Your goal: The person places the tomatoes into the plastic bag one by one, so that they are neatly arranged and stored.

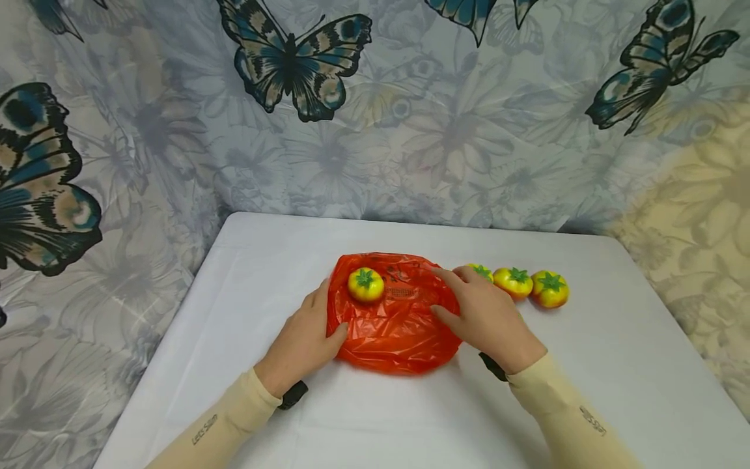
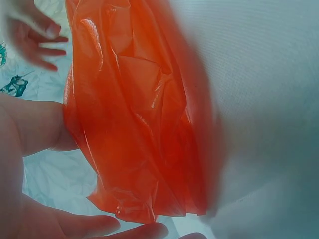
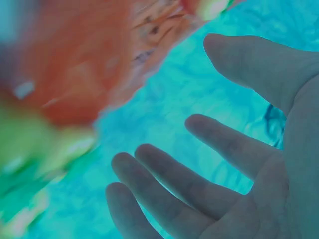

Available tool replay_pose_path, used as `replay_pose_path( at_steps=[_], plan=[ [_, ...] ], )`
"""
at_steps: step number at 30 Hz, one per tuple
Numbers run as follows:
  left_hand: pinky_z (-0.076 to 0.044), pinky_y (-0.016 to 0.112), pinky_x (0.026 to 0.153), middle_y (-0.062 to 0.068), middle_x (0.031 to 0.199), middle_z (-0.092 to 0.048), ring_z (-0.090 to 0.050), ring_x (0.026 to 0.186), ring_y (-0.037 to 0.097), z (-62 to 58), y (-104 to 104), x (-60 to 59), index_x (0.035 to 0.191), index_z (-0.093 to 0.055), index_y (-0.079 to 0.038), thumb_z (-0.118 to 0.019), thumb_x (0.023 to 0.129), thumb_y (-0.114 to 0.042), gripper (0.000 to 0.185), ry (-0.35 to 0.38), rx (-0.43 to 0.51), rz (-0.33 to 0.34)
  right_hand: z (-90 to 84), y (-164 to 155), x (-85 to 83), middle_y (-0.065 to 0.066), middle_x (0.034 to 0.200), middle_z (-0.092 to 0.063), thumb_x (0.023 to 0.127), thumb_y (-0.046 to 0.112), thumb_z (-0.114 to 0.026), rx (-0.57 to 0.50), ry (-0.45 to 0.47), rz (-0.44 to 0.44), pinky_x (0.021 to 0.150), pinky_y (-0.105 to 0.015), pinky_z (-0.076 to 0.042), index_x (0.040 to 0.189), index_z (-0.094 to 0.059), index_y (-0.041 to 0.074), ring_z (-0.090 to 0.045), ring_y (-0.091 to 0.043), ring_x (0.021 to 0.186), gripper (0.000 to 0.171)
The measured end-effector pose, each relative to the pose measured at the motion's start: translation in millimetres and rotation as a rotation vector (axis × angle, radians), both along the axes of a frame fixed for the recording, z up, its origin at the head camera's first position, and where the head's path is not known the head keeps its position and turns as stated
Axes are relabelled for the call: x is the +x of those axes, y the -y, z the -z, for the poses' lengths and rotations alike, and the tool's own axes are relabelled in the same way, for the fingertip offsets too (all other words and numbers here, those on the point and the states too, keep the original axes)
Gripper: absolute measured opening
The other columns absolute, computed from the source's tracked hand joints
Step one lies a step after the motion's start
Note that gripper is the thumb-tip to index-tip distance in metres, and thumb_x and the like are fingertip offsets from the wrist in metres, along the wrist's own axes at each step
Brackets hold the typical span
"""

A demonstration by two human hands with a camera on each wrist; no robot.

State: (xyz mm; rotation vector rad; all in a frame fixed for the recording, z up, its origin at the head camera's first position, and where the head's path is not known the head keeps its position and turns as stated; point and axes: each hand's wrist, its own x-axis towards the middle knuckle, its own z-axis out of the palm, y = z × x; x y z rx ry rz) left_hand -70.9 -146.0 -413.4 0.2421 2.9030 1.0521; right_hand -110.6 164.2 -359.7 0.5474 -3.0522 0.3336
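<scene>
A red plastic bag [image 1: 398, 339] lies on the table, with a yellow-red tomato [image 1: 366, 285] with a green top on its left part. My left hand [image 1: 307, 332] touches the bag's left side with fingers extended. The left wrist view shows the thumb against the crinkled bag [image 2: 124, 109] and the fingers stretched along its end. At the bag's right side is my right hand [image 1: 486, 316], its fingers spread. The right wrist view shows this hand [image 3: 224, 184] holding nothing, with a gap between its fingers and the blurred bag [image 3: 79, 64].
Right of the bag, a row of three similar tomatoes stands on the white table [image 1: 609, 378]: one partly hidden by my right hand, a middle tomato [image 1: 513, 284] and an outer tomato [image 1: 550, 290]. A butterfly-patterned cloth [image 1: 410, 176] hangs behind the table.
</scene>
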Motion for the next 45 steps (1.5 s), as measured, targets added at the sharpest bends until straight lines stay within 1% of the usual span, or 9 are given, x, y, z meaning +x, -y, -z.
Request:
replay_pose_path(
  at_steps=[4,7,8,11,14,21,28,33,45],
  plan=[
    [-0.054,0.061,0.113,0.024,0.168,-0.043,-0.058,0.142,0.045,0.8,0,0.9,0.174,-0.014,-0.005,-0.071,0.102,-0.03,0.095,-0.002,-0.007,0.005,2.7,-32,14.5,-0.024,0.14,-0.064,0.095,0.035,-0.082,-0.001,-0.017,0.06,0.091,-0.064,-0.063,0.154,-0.059,0.012,-0.066,-0.043,0.121,0.067],
    [-0.054,0.061,0.113,0.025,0.167,-0.043,-0.058,0.142,0.045,0.3,1,0.8,0.174,-0.015,-0.005,-0.071,0.102,-0.03,0.095,-0.002,-0.012,0.006,6.4,-51,24.3,-0.026,0.143,-0.063,0.095,0.035,-0.083,-0.009,-0.026,0.099,0.087,-0.068,-0.061,0.154,-0.058,0.011,-0.064,-0.046,0.124,0.069],
    [-0.054,0.061,0.114,0.025,0.167,-0.043,-0.058,0.142,0.045,-0.2,1,0.7,0.174,-0.015,-0.005,-0.071,0.102,-0.03,0.095,-0.003,-0.013,0.006,7.6,-57,26.9,-0.026,0.145,-0.061,0.095,0.036,-0.083,-0.012,-0.025,0.112,0.088,-0.07,-0.06,0.155,-0.058,0.011,-0.063,-0.048,0.128,0.07],
    [-0.053,0.061,0.115,0.025,0.167,-0.043,-0.057,0.144,0.045,-1.4,2,0.2,0.173,-0.016,-0.005,-0.071,0.102,-0.03,0.094,-0.01,-0.01,0.008,12.0,-69,31.1,-0.029,0.147,-0.059,0.094,0.038,-0.083,-0.012,-0.013,0.146,0.084,-0.073,-0.059,0.156,-0.056,0.009,-0.062,-0.052,0.127,0.074],
    [-0.053,0.061,0.115,0.024,0.167,-0.043,-0.057,0.145,0.044,-1.7,2,-0.4,0.173,-0.016,-0.004,-0.07,0.103,-0.029,0.092,-0.013,-0.008,0.018,17.1,-75,32.2,-0.03,0.146,-0.058,0.093,0.039,-0.085,-0.011,0.009,0.171,0.085,-0.074,-0.058,0.156,-0.055,0.01,-0.064,-0.053,0.124,0.076],
    [-0.052,0.059,0.116,0.025,0.168,-0.042,-0.056,0.146,0.044,-0.1,1,-1.1,0.173,-0.017,-0.003,-0.071,0.103,-0.03,0.093,-0.003,-0.009,0.014,26.6,-77,29.4,-0.03,0.143,-0.059,0.089,0.038,-0.089,0.004,0.04,0.182,0.086,-0.073,-0.059,0.153,-0.058,0.008,-0.065,-0.052,0.119,0.077],
    [-0.05,0.059,0.118,0.024,0.169,-0.04,-0.055,0.147,0.044,-1.1,3,-2.3,0.173,-0.016,-0.003,-0.069,0.104,-0.03,0.091,0.003,-0.013,0.017,30.6,-76,27.9,-0.029,0.136,-0.062,0.087,0.032,-0.091,0.004,0.025,0.179,0.087,-0.071,-0.06,0.147,-0.062,0.005,-0.066,-0.049,0.116,0.072],
    [-0.05,0.059,0.118,0.024,0.17,-0.039,-0.054,0.148,0.044,-1.5,3,-2.6,0.172,-0.016,-0.001,-0.068,0.104,-0.03,0.09,0.013,-0.01,0.017,32.7,-77,28.1,-0.028,0.137,-0.062,0.086,0.029,-0.092,0.004,0.01,0.17,0.089,-0.072,-0.059,0.146,-0.063,0.004,-0.064,-0.05,0.119,0.071],
    [-0.053,0.058,0.115,0.024,0.169,-0.041,-0.056,0.146,0.044,-0.2,1,-2.0,0.171,-0.02,0.001,-0.069,0.103,-0.029,0.089,-0.006,-0.017,0.009,32.8,-78,28.5,-0.028,0.138,-0.062,0.087,0.025,-0.091,-0.001,0.0,0.159,0.092,-0.072,-0.058,0.146,-0.063,0.005,-0.063,-0.049,0.121,0.068]
  ],
)
